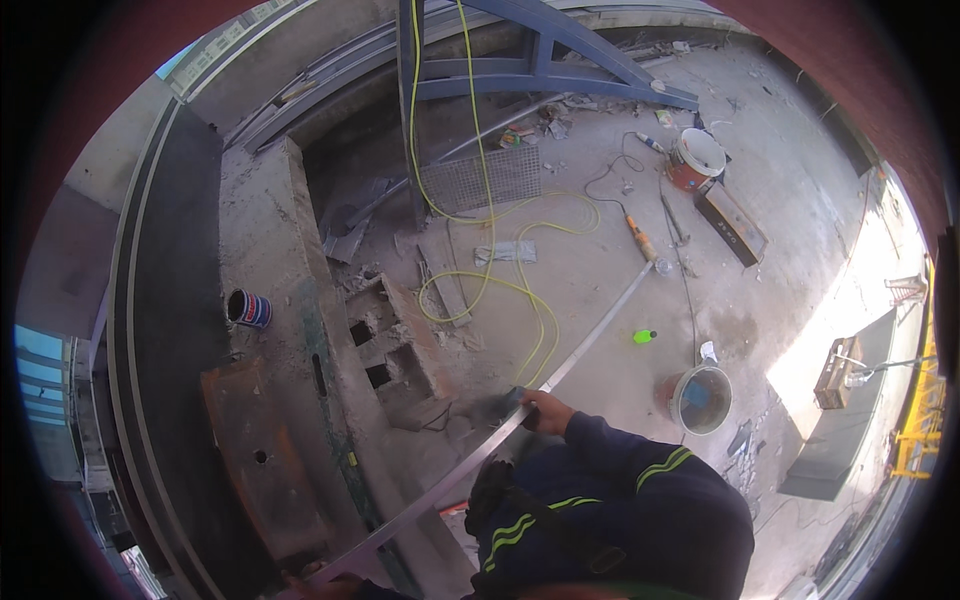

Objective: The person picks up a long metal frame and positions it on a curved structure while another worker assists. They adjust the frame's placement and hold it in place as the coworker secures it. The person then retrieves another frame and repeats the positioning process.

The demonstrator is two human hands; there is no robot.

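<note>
A long, pale metal bar (468,462) runs slantwise from the lower left up to the middle right of the floor. My right hand (548,411) is closed around its middle, the dark blue sleeve with yellow-green stripes behind it. Down at the lower edge, my left hand (338,586) grips the near end, partly cut off by the picture. A dark, blurred shape (492,407) lies just left of my right hand; I cannot make out what it is. The bar's far end comes close to an orange power tool (638,238) with a cord on the floor.
Yellow hose (545,225) loops across the floor. Broken masonry with square holes (385,340) lies left, near a paint can (250,309). Two buckets (697,160), (700,400), a green bottle (644,337) and a steel channel (730,222) stand or lie right. A blue-grey steel frame (545,80) rises behind.
</note>
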